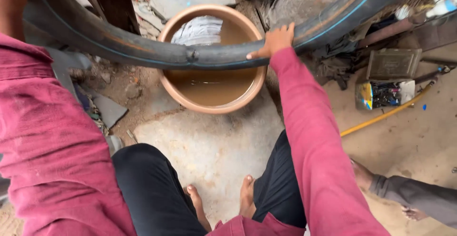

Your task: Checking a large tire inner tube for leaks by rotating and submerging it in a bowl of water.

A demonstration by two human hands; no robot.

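Right hand [275, 41] gripping inner tube [143, 50], muddy water basin [212, 106] beneath

Head view, steeply downward, close.

The person wears a long-sleeved shirt of faded magenta-red cloth, its weave showing fine ribbed lines and soft creases. One sleeve [47, 136] fills the left of the frame in a broad, loose fold; the other sleeve [314, 141] runs up the right centre, ending snug at the wrist below the right hand [275, 41]. The shirt's hem shows at bottom centre. Black trousers [152, 188] cover both legs, and the feet [223, 200] are bare.
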